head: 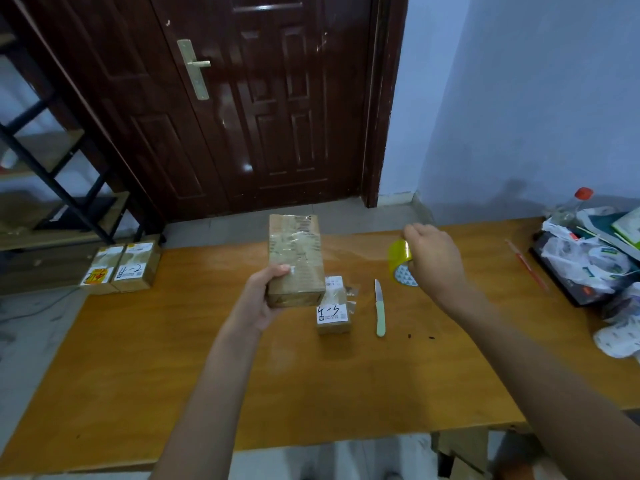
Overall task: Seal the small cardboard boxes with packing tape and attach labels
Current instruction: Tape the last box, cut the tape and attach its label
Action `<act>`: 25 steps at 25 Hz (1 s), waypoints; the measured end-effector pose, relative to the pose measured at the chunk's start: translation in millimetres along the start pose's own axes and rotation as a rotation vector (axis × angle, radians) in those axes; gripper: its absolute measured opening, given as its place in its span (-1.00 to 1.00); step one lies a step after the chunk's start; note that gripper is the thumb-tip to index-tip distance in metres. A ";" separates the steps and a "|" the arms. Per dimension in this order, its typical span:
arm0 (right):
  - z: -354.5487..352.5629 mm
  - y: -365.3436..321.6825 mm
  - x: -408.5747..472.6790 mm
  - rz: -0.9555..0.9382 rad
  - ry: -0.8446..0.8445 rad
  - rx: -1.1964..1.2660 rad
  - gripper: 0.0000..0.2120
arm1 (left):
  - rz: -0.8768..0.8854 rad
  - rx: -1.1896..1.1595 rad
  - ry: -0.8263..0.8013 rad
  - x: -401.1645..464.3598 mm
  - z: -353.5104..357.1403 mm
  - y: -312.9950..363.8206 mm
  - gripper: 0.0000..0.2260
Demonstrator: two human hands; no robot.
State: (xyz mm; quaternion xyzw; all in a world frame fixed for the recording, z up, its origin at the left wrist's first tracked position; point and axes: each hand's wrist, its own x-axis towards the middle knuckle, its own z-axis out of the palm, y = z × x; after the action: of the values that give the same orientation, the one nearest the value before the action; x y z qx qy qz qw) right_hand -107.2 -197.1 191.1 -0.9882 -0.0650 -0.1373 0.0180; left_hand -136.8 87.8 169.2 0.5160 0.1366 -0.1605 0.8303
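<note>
Left hand grips taped cardboard box above wooden table; right hand, beside box, grips tape roll.

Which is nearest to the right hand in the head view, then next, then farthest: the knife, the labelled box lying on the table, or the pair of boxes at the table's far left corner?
From the right hand:
1. Knife, just below and left of it on the table.
2. Labelled box, left of the knife.
3. Pair of boxes, far left corner of the table.
</note>
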 end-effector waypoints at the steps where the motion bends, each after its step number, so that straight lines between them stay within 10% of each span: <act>1: 3.2 -2.6 0.5 -0.001 -0.003 0.012 -0.72 | -0.005 -0.024 -0.018 -0.6 -0.4 -0.8 -0.60; 25: 18.8 -27.5 -5.1 -0.028 -0.053 0.137 -0.72 | -0.024 -0.595 -0.049 -4.1 4.9 -30.0 -0.69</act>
State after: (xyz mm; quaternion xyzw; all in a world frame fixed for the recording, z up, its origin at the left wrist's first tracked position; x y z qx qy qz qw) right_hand -110.8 -169.4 172.1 -0.9870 -0.0883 -0.1066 0.0821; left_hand -152.4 71.3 148.6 0.2443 0.1638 -0.1358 0.9461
